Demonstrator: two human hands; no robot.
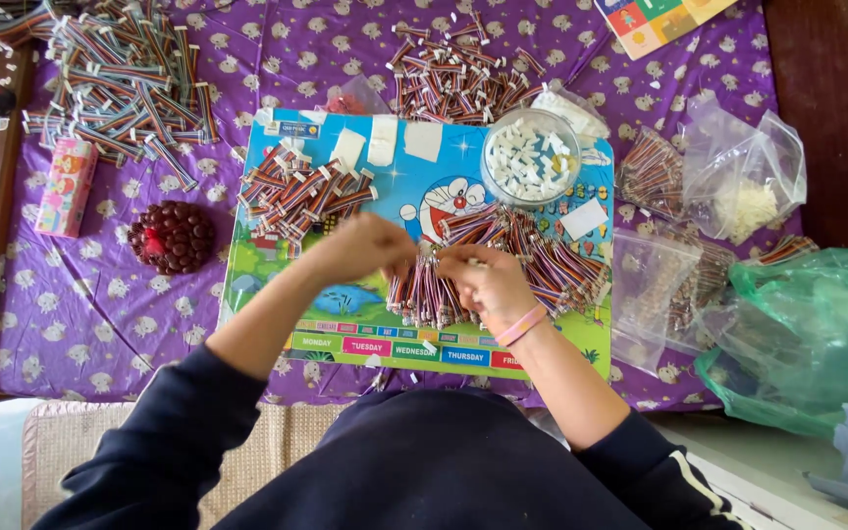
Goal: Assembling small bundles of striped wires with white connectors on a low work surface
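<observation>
Right at the middle, the fingers [422, 257] of both hands meet, pinched narrow around something small that blur hides; what they grip cannot be told. The left hand [360, 245] and the right hand [488, 280], which wears a pink band at the wrist, hover over a loose heap of short multicoloured ribbon-wire pieces [503, 265], and that heap lies directly beneath and just beyond the fingertips. Under it sits a bright cartoon-printed plastic mat [561, 344]. Beyond the left hand, a second smaller pile of striped wire pieces [296, 191] rests on the mat's far corner. Beyond the right hand stands a round clear bowl of small white plastic connectors [532, 157]. Farther off, past the bowl, lies another wire pile [453, 74], and far out to the left a large tangled one [120, 79]. To the left, well apart, sits a dark red beaded round pad [172, 236] and a pink carton [66, 186]. To the right lie clear plastic bags [743, 172] and a green plastic bag [807, 334], all on the purple patterned cloth [80, 314] covering the desk.
</observation>
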